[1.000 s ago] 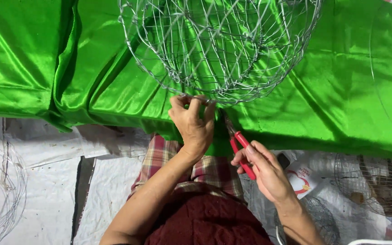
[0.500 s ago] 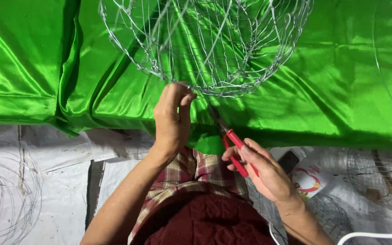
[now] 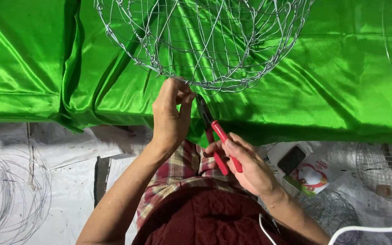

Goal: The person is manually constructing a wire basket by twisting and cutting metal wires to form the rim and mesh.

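A round frame of silver wire mesh (image 3: 205, 41) lies on shiny green satin cloth (image 3: 341, 81). My left hand (image 3: 171, 115) pinches the wire at the frame's near rim with its fingertips. My right hand (image 3: 246, 165) grips red-handled pliers (image 3: 216, 134), whose dark jaws point up toward the same spot on the rim, just right of my left fingers. My lap in plaid cloth and a dark red knit lies below.
Loose coils of wire (image 3: 5, 195) lie on white sheeting at the left. A dark phone (image 3: 291, 159) and a printed packet (image 3: 311, 177) sit at the right, with more wire mesh pieces (image 3: 384, 170) beyond. A white cable (image 3: 368, 229) crosses the bottom right.
The view shifted, so the wire frame now sits higher and further right. My left hand stays on the rim, and the pliers have come up closer to it.
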